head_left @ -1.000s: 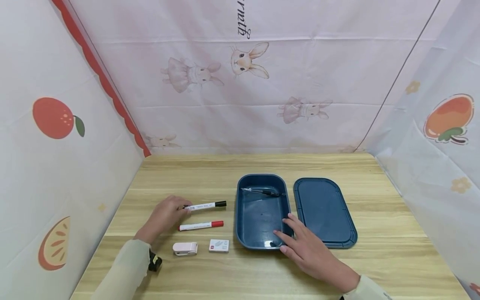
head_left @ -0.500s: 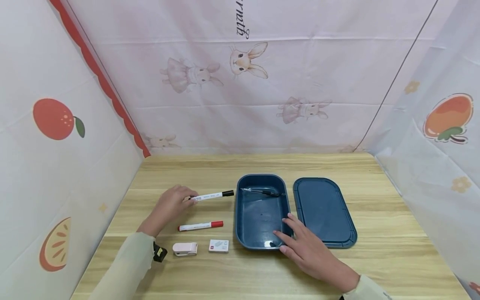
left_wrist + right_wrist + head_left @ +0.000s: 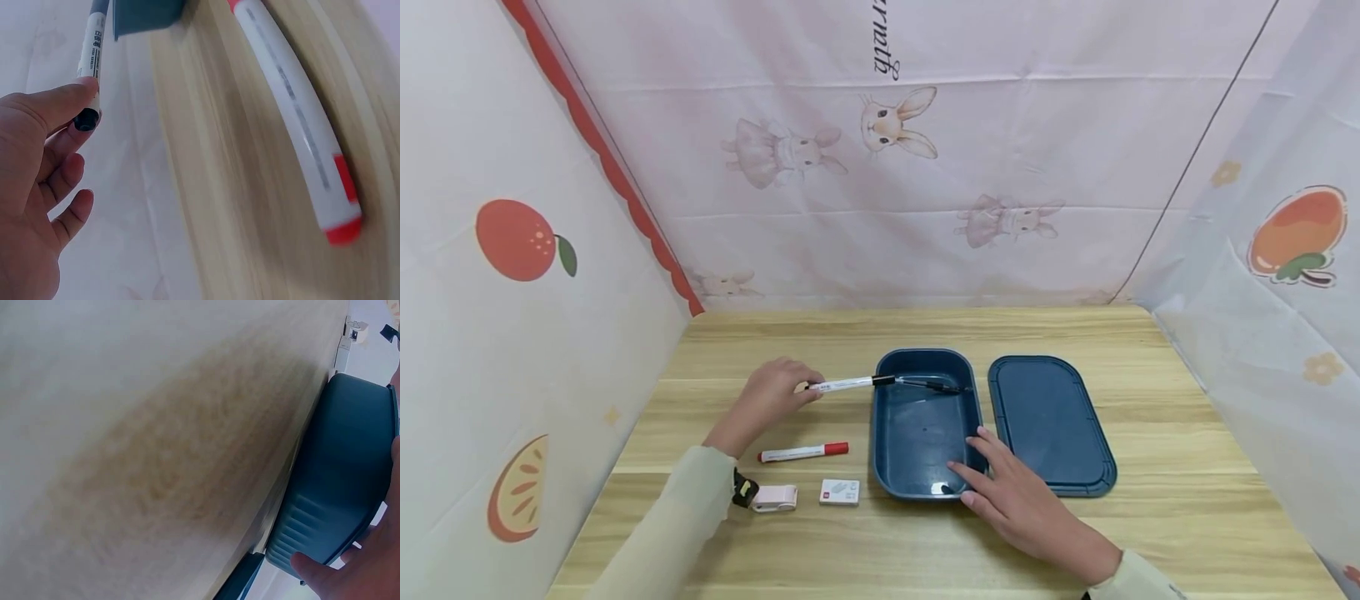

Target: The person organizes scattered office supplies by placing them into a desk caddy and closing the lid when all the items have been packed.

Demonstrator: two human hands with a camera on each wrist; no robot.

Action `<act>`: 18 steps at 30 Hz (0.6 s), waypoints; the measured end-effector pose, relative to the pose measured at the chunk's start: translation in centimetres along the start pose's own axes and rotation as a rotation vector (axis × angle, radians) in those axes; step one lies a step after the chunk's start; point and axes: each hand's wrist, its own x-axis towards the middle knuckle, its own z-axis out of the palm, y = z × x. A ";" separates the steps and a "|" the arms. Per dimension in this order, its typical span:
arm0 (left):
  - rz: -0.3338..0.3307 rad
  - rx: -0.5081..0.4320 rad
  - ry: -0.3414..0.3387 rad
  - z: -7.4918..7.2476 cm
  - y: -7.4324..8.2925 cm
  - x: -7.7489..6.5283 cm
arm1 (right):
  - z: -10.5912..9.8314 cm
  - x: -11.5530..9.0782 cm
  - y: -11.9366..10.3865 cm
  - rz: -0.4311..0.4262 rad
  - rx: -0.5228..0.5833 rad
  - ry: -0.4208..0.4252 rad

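The left hand (image 3: pixel 767 398) pinches a black-capped marker (image 3: pixel 850 384) near its left end between thumb and fingertips, the other fingers loosely bent. The marker points right, its cap above the far left rim of an open blue box (image 3: pixel 925 450); whether cap and rim touch is hard to tell. The right hand (image 3: pixel 1026 508), fingers spread, grips the box at its near right corner, thumb against the outer wall and fingers over the rim. Inside, a dark pen (image 3: pixel 936 386) lies across the far end. The blue lid (image 3: pixel 1052 425) lies flat on the surface (image 3: pixel 1180 442), just right of the box. To the left lie a red-capped marker (image 3: pixel 802 452) and, nearer, a pale pink item (image 3: pixel 775 498) and a small white packet (image 3: pixel 839 492).
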 end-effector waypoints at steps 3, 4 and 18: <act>0.011 -0.010 -0.005 0.2 0.9 0.6 | -0.2 -0.1 -0.1 0.024 0.017 -0.025; 0.008 -0.010 -0.006 0.3 1.1 0.8 | -0.2 -0.1 -0.1 0.028 0.023 -0.032; 0.032 0.001 -0.052 0.7 3.8 3.4 | -0.2 -0.1 -0.3 0.039 0.046 -0.028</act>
